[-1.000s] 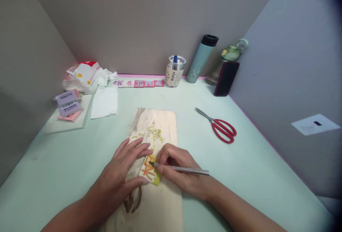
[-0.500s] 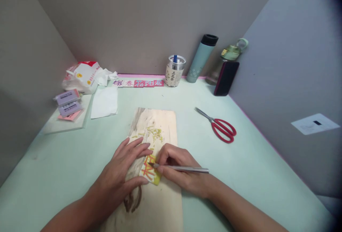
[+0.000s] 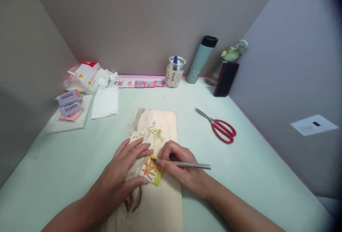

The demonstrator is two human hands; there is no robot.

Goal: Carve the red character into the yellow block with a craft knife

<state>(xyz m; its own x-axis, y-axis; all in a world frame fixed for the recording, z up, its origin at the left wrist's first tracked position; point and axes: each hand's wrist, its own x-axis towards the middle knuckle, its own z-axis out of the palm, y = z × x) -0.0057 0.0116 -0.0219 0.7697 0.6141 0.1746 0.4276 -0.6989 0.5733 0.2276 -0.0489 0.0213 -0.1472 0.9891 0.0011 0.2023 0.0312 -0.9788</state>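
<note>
A small yellow-and-white carving block (image 3: 151, 172) with an orange character on it lies on the wooden board (image 3: 168, 200). My left hand (image 3: 121, 169) lies over the board and steadies the block, thumb at its lower edge and fingertips at its upper end. Pinched in my right hand (image 3: 184, 175) is a craft knife (image 3: 191, 164) with a slim silver handle. Its dark blade tip meets the upper part of the orange character. Yellow shavings (image 3: 157, 135) are scattered on the board beyond my fingers.
Red-handled scissors (image 3: 220, 128) lie to the right. Along the back are a row of carved blocks (image 3: 139, 83), a jar (image 3: 175, 72), a blue tumbler (image 3: 201, 61), a green-lidded bottle (image 3: 231, 53) and a leaning phone (image 3: 226, 79). Tissues (image 3: 87, 77) and wrapped blocks (image 3: 69, 104) are at left.
My right hand and the knife have shifted slightly up and to the right, so the blade tip is higher on the character. My left hand has stayed in place.
</note>
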